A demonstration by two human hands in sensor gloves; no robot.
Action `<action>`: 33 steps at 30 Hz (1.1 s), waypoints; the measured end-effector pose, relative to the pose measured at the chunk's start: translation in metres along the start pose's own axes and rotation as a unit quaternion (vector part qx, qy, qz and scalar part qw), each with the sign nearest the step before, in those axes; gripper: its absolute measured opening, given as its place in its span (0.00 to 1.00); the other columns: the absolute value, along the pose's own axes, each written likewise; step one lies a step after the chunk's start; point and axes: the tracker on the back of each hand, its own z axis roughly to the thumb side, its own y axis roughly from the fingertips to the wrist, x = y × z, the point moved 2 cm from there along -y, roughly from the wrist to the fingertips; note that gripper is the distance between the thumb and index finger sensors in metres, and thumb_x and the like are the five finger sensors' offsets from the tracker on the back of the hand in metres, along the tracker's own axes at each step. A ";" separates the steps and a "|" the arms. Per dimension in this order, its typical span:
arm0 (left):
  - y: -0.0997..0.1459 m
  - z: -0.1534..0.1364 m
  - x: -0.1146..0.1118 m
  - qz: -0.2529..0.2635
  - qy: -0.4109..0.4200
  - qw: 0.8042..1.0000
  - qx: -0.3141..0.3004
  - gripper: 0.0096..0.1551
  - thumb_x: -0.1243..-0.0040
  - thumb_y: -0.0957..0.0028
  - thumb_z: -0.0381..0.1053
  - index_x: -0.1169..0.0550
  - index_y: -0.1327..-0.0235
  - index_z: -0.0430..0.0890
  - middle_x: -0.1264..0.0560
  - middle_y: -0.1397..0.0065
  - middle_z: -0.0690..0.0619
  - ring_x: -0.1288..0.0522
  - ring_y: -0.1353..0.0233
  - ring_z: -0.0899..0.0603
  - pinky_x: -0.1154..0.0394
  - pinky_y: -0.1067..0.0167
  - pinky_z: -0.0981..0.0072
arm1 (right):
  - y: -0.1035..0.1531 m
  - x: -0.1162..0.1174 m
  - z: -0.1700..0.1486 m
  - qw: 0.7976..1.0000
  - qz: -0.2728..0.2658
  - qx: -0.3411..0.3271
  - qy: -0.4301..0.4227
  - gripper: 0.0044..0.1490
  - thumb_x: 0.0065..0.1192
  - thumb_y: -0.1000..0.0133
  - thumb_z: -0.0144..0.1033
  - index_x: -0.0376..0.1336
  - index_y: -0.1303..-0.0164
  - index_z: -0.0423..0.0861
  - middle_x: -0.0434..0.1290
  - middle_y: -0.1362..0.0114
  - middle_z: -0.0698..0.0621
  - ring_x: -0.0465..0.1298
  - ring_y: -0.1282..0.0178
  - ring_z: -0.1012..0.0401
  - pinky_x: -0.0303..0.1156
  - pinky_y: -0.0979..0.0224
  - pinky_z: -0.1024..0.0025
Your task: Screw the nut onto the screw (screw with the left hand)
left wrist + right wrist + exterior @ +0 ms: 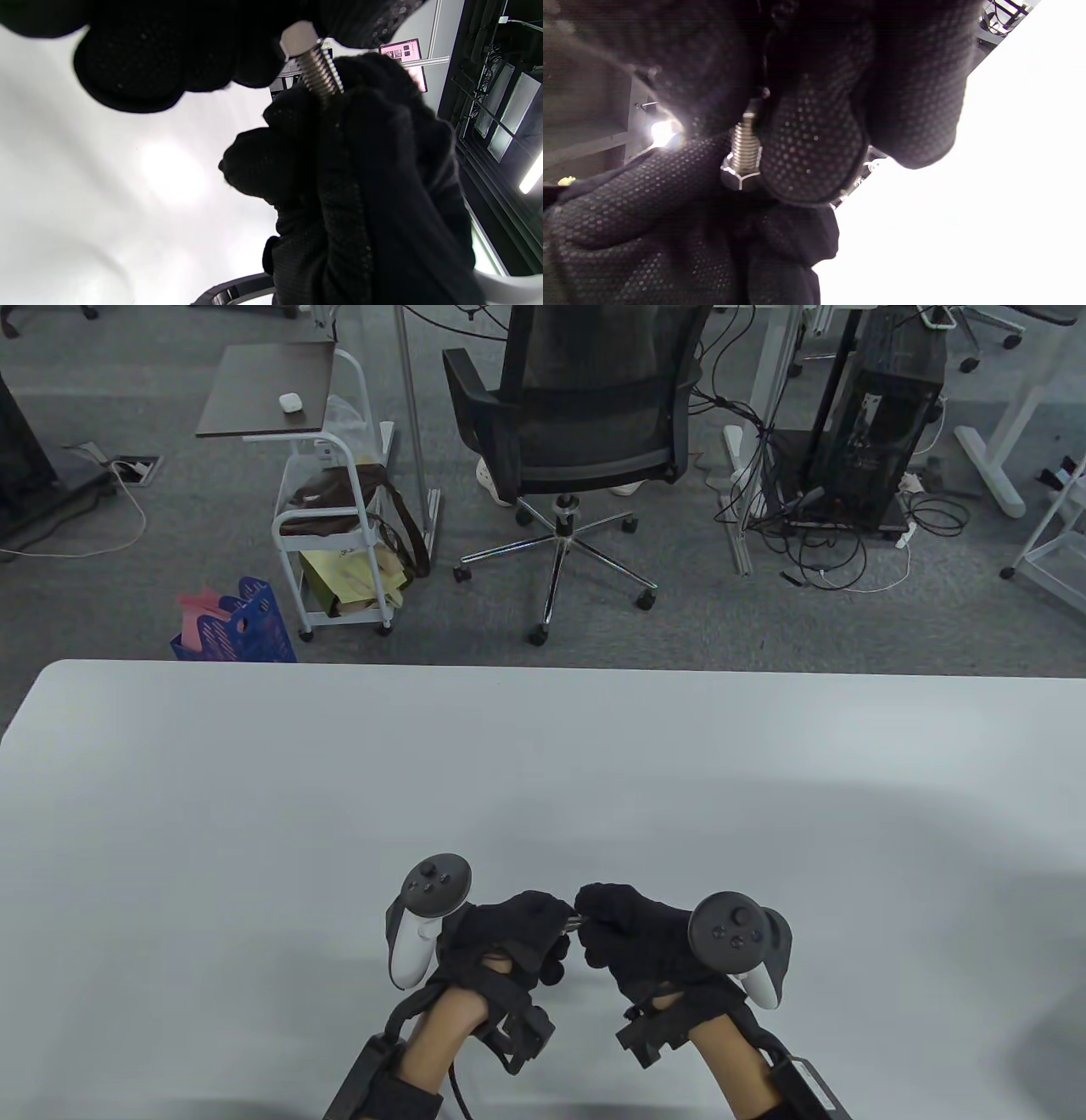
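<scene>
A steel screw [575, 923] is held between both gloved hands low over the white table [543, 780] near its front edge. Its threaded shaft [322, 74] ends in a hex piece [298, 38]. My left hand [556, 923] pinches that hex end, shown in the right wrist view [739, 177]. My right hand [594, 918] grips around the shaft [745, 146], whose far end is hidden in its fingers. I cannot tell whether the hex piece is the screw's head or the nut; no separate nut shows.
Beyond the table's far edge stand a black office chair [577, 432], a white cart [331, 517] and a blue basket [242, 623] on the floor. The table's left front corner [34, 695] is rounded.
</scene>
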 end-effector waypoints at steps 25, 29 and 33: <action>0.002 0.004 0.002 0.000 0.030 0.999 -0.017 0.32 0.45 0.53 0.55 0.21 0.47 0.34 0.20 0.49 0.33 0.19 0.59 0.31 0.27 0.57 0.37 | 0.002 -0.004 0.006 1.000 -0.008 -0.010 0.009 0.32 0.80 0.60 0.40 0.71 0.46 0.46 0.84 0.47 0.48 0.93 0.64 0.64 0.90 0.51 0.60; 0.003 0.007 -0.001 -0.039 0.031 0.998 -0.026 0.32 0.45 0.52 0.52 0.27 0.40 0.35 0.24 0.43 0.33 0.21 0.54 0.31 0.28 0.53 0.38 | 0.003 -0.007 0.009 0.999 -0.026 -0.020 0.025 0.31 0.80 0.61 0.40 0.72 0.47 0.46 0.85 0.49 0.48 0.93 0.66 0.64 0.91 0.52 0.61; 0.006 0.003 0.003 -0.006 0.026 1.000 -0.015 0.41 0.46 0.52 0.59 0.29 0.32 0.34 0.25 0.40 0.29 0.21 0.52 0.28 0.29 0.51 0.35 | 0.004 -0.008 0.011 0.999 -0.036 -0.025 0.027 0.31 0.80 0.61 0.41 0.72 0.48 0.46 0.85 0.50 0.48 0.93 0.67 0.64 0.91 0.53 0.61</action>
